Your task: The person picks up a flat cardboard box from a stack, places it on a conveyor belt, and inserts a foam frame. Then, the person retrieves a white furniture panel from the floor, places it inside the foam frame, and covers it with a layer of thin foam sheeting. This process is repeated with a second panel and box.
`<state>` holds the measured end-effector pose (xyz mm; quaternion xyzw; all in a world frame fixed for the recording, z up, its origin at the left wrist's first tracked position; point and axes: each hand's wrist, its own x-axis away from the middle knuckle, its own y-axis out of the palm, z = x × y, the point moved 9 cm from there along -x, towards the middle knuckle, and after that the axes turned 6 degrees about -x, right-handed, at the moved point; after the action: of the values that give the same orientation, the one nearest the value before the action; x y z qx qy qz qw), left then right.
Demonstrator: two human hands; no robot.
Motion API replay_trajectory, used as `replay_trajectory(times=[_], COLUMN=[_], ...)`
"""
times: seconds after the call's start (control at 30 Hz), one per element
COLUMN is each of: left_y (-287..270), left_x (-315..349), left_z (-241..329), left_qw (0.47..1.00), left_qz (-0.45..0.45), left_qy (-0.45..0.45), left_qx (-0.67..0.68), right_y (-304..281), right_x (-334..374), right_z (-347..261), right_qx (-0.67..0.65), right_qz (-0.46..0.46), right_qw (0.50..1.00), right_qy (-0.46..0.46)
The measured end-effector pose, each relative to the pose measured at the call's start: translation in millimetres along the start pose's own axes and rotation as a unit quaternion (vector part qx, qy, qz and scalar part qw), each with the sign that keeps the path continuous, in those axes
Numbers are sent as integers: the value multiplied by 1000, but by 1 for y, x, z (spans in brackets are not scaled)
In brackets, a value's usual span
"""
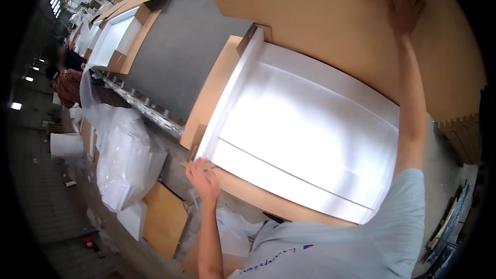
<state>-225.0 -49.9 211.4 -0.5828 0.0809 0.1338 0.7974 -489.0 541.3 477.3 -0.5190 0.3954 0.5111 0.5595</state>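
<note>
Several things lie left of the panel (310,129): farthest out, a white piece in a box (138,14) beyond its left end and, nearer the person, a bundle (124,160) wrapped in clear plastic. A brown board (165,219) leans next to the bundle, and a dark grey belt (175,46) runs off from the panel's left end.

At the panel's near left corner is the left hand (203,178), fingers loosely bent, the tips at the cardboard edge; whether they grip it or merely touch it, I cannot tell.

The panel itself is white and glossy, with a raised lip along its left end, a broad smooth middle full of glare, a thin dark line along the near side and a raised band along the far side. It lies on a tan card (240,183) that shows past its left and near edges, just right of the left hand.

Beyond the panel spreads a large brown sheet (320,10). The right hand (407,2) is over that sheet, fingers extended and grasping nothing, blurred, well apart from the panel; its forearm passes the panel's right end. Farther right of the panel stand stacked brown boards (460,139).
</note>
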Motion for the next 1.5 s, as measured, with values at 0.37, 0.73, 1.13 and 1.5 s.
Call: replay_trajectory(times=[0.37,0.73,1.13,1.5], left_y=[26,81,179,135], left_x=[-43,-65,31,69], left_z=[29,178,257,210], left_qw=[994,965,837,763], left_qz=[-98,-233,-431,-628], left_qy=[-17,78,334,152], left_qx=[-51,-95,-41,-13], right_y=[169,127,-12,50], right_x=[316,288,456,418], right_z=[61,26,-126,-72], right_qx=[112,-83,-531,-569], right_qz=[-411,-143,-33,36], right_qw=[874,955,40,234], right_qy=[234,247,846,787])
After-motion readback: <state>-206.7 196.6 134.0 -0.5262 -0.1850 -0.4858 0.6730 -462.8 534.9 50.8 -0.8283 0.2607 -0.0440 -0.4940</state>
